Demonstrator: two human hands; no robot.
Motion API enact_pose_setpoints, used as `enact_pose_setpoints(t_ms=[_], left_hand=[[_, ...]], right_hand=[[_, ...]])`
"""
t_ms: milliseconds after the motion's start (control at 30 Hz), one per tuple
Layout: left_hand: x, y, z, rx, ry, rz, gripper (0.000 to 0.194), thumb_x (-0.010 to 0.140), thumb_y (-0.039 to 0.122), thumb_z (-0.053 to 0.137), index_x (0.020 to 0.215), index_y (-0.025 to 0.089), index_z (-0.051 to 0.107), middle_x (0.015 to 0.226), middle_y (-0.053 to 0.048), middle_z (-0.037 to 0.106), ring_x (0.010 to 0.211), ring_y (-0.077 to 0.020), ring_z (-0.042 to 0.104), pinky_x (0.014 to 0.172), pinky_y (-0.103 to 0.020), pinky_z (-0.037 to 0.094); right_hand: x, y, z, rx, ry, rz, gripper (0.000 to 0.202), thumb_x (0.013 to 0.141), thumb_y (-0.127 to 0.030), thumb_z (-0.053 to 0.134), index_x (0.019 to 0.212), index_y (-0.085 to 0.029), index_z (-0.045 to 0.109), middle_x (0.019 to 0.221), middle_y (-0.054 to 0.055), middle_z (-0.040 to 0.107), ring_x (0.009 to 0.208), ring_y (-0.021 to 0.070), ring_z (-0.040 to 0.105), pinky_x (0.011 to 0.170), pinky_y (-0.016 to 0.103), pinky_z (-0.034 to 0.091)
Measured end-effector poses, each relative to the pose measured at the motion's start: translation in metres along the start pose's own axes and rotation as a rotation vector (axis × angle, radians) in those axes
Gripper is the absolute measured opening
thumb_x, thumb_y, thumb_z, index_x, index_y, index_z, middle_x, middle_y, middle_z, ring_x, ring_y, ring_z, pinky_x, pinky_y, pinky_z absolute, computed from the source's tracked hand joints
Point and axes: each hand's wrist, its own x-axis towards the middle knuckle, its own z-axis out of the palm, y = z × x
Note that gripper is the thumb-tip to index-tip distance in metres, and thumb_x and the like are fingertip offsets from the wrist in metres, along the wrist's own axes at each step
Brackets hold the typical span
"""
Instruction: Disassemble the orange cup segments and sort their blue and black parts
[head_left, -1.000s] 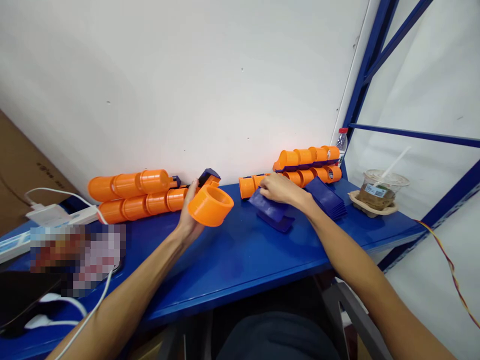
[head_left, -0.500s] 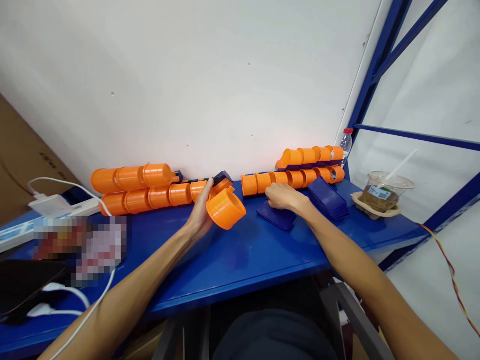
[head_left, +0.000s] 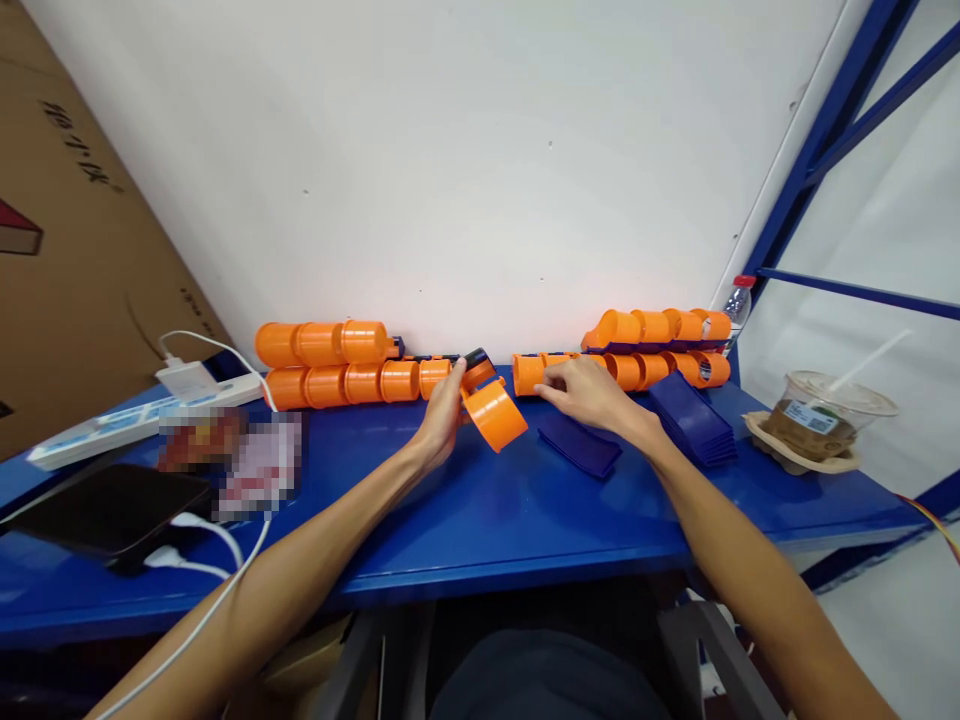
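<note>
My left hand (head_left: 444,412) is wrapped round an orange cup piece (head_left: 496,415) with a dark part at its top, held tilted above the blue table (head_left: 450,510). My right hand (head_left: 581,388) has its fingers pinched together beside the right-hand row of orange cups (head_left: 529,375); what they hold, if anything, is too small to make out. Just below that hand lies a small stack of dark blue flat pieces (head_left: 579,445). A thicker stack of blue pieces (head_left: 694,420) leans by my right wrist.
Orange cups (head_left: 326,385) in two tiers line the wall at the left. A power strip (head_left: 142,415), a black power bank (head_left: 112,505) and white cables lie at the far left. A drink cup (head_left: 814,420) and a bottle (head_left: 739,300) stand at the right.
The view has turned to the left. My right hand has lifted slightly from the small blue stack towards the orange cups. My left hand still holds its orange piece.
</note>
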Motion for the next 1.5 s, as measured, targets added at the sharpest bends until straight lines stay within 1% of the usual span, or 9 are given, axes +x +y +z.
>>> enact_pose_setpoints(t_ms=[133,267,433,633,867,933,1067,1233,1500], left_hand=[[0.007,-0.008,-0.007,0.095,-0.064,0.030,0.047,0.088,0.064,0.069,0.103,0.019,0.076,0.103,-0.010,0.078,0.091,-0.0246,0.074,0.071,-0.030,0.058],[0.008,-0.013,-0.006,0.121,-0.124,0.065,0.045,0.088,0.063,0.070,0.100,0.020,0.077,0.099,-0.009,0.078,0.091,-0.0247,0.073,0.070,-0.028,0.056],[0.006,-0.013,-0.004,0.097,-0.107,0.035,0.043,0.090,0.060,0.068,0.101,0.019,0.076,0.092,-0.009,0.078,0.081,-0.0241,0.074,0.064,-0.029,0.056],[0.004,-0.005,-0.009,0.112,-0.002,0.000,0.050,0.086,0.065,0.069,0.096,0.016,0.073,0.085,-0.008,0.074,0.068,-0.0199,0.069,0.055,-0.027,0.054],[0.009,-0.009,-0.007,0.143,-0.048,0.007,0.059,0.090,0.078,0.051,0.089,0.020,0.059,0.068,-0.003,0.063,0.054,-0.0166,0.061,0.047,-0.026,0.050],[0.013,-0.013,-0.007,0.293,-0.136,-0.012,0.055,0.095,0.074,0.041,0.086,0.022,0.054,0.062,-0.001,0.059,0.049,-0.0164,0.059,0.048,-0.027,0.051],[0.013,-0.016,-0.007,0.689,-0.251,0.088,0.029,0.094,0.047,0.058,0.078,0.023,0.053,0.058,-0.001,0.057,0.050,-0.0191,0.060,0.056,-0.030,0.050],[0.006,-0.006,-0.010,1.034,-0.250,0.295,0.015,0.092,0.026,0.062,0.078,0.024,0.058,0.078,-0.009,0.068,0.089,-0.0322,0.071,0.081,-0.038,0.048],[0.005,-0.009,-0.012,1.383,-0.365,0.365,0.021,0.101,0.033,0.046,0.093,0.023,0.063,0.095,-0.011,0.075,0.095,-0.0334,0.073,0.075,-0.036,0.047]], right_hand=[[-0.002,-0.010,0.010,0.211,0.185,-0.088,0.016,0.097,-0.021,0.057,0.086,-0.019,0.068,0.088,0.004,0.075,0.080,0.0172,0.065,0.074,0.027,0.041],[-0.001,-0.012,0.024,0.287,0.200,-0.084,0.012,0.098,-0.022,0.056,0.100,-0.019,0.068,0.096,0.006,0.076,0.086,0.0190,0.069,0.082,0.029,0.047],[-0.007,-0.015,0.024,0.261,0.209,-0.230,0.044,0.084,-0.008,0.053,0.125,-0.019,0.066,0.122,0.011,0.073,0.113,0.0255,0.067,0.102,0.039,0.049],[-0.022,-0.034,0.015,0.170,-0.115,-0.529,0.084,0.079,-0.018,0.065,0.159,-0.026,0.042,0.160,0.013,0.049,0.147,0.0321,0.044,0.120,0.053,0.038],[-0.019,-0.035,0.030,-0.107,0.001,-0.490,0.069,0.079,-0.018,0.070,0.146,-0.012,0.052,0.141,0.020,0.060,0.132,0.0367,0.053,0.116,0.055,0.041],[-0.008,-0.029,0.024,-0.058,0.098,-0.439,0.066,0.079,-0.021,0.072,0.142,-0.012,0.054,0.137,0.020,0.062,0.126,0.0368,0.055,0.110,0.054,0.045],[0.043,-0.032,0.010,0.046,0.187,-0.281,0.068,0.077,-0.024,0.077,0.140,-0.012,0.055,0.134,0.019,0.063,0.122,0.0350,0.058,0.105,0.048,0.047],[0.130,-0.072,0.011,0.187,-0.057,-0.254,0.073,0.075,-0.029,0.084,0.140,-0.009,0.058,0.138,0.017,0.065,0.120,0.0288,0.062,0.102,0.038,0.047],[0.201,-0.121,0.035,0.102,-0.365,-0.259,0.045,0.077,-0.029,0.083,0.114,-0.008,0.068,0.116,0.014,0.074,0.092,0.0220,0.065,0.068,0.027,0.045]])
